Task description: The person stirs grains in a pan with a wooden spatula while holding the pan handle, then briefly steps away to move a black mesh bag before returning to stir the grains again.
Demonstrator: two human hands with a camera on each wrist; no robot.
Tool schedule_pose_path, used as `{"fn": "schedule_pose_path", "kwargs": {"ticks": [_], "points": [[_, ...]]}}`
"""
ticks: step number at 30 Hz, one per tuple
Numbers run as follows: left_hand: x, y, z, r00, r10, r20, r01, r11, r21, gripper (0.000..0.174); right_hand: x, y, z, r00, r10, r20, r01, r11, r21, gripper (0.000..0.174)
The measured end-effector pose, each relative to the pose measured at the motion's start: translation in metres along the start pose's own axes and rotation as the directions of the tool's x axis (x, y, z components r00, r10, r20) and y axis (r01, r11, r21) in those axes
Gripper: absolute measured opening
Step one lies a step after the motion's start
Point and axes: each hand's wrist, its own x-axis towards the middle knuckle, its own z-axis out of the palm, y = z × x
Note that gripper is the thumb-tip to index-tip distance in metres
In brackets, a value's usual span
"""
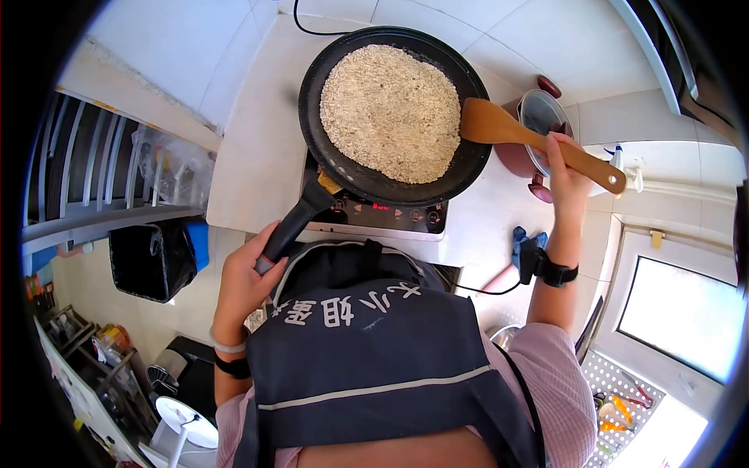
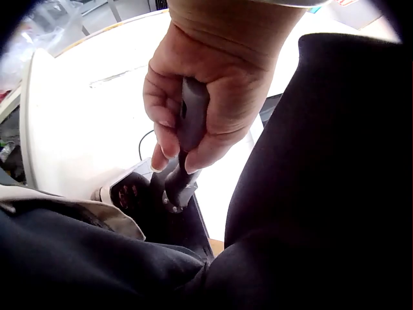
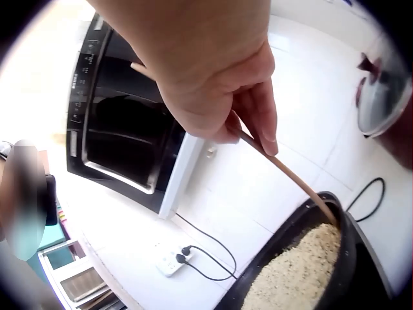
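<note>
In the head view, a black frying pan stands on an induction cooker. A flat bed of pale, flaky grain resembling oats covers most of its base. My left hand grips the pan's black handle, and the left wrist view shows the fingers and thumb wrapped around the handle's end. At the pan's right side, my right hand holds a wooden spatula by its handle. The spatula's blade overlaps the right rim, its tip beside the grain; the right wrist view shows it edge-on.
A dark red pot with a glass lid stands right of the pan. Blue cloth lies near my right wrist. A black bin is at lower left. In the right wrist view are a black-fronted appliance and a power strip.
</note>
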Motion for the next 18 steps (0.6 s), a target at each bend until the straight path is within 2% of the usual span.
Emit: {"fn": "schedule_pose_path", "kwargs": {"ticks": [3, 4, 6, 7, 9, 10, 12, 14, 16, 17, 18], "points": [[0.001, 0.001, -0.002, 1.0, 0.0, -0.002, 0.0, 1.0, -0.004, 0.056, 0.011, 0.034, 0.023, 0.97, 0.237, -0.043, -0.219, 0.94, 0.261, 0.022], [0.001, 0.002, -0.003, 1.0, -0.026, 0.017, 0.026, 1.0, -0.004, 0.056, 0.017, 0.039, 0.035, 0.97, 0.239, -0.049, -0.218, 0.94, 0.263, 0.022], [0.001, 0.004, -0.005, 0.998, -0.049, 0.038, 0.048, 0.999, 0.004, 0.057, 0.031, 0.05, 0.058, 0.884, 0.468, 0.001, -0.408, 0.769, 0.492, 0.024], [0.001, 0.003, -0.004, 0.998, -0.054, 0.04, 0.053, 0.998, 0.024, 0.057, 0.037, 0.053, 0.071, 0.883, 0.469, -0.002, -0.406, 0.767, 0.497, 0.024], [0.0, 0.003, -0.002, 0.998, -0.055, 0.043, 0.053, 0.997, 0.048, 0.057, 0.043, 0.053, 0.093, 0.845, 0.501, 0.187, -0.511, 0.654, 0.558, 0.025], [-0.001, 0.003, 0.0, 0.999, -0.043, 0.03, 0.042, 0.998, 0.039, 0.057, 0.041, 0.048, 0.101, 0.847, 0.498, 0.185, -0.506, 0.652, 0.564, 0.025], [-0.003, 0.002, 0.002, 1.0, -0.028, 0.014, 0.027, 0.999, 0.036, 0.057, 0.038, 0.036, 0.115, 0.878, 0.401, 0.262, -0.477, 0.681, 0.556, 0.025], [-0.003, 0.001, 0.006, 0.999, 0.042, -0.029, -0.041, 0.999, 0.02, 0.056, 0.029, 0.027, 0.115, 0.884, 0.363, 0.296, -0.468, 0.701, 0.539, 0.026], [-0.003, 0.001, 0.005, 1.0, -0.004, -0.007, 0.004, 1.0, 0.01, 0.055, 0.013, 0.018, 0.11, 0.928, 0.12, 0.353, -0.244, 0.91, 0.334, 0.023], [-0.003, -0.003, 0.005, 0.999, 0.025, -0.022, -0.025, 0.999, 0.023, 0.056, 0.004, 0.014, 0.103, 0.91, 0.027, 0.413, -0.132, 0.965, 0.228, 0.019], [-0.003, -0.005, 0.006, 0.998, 0.053, -0.034, -0.052, 0.998, 0.036, 0.057, -0.006, 0.008, 0.096, 0.909, 0.033, 0.417, -0.138, 0.965, 0.224, 0.019]]}}
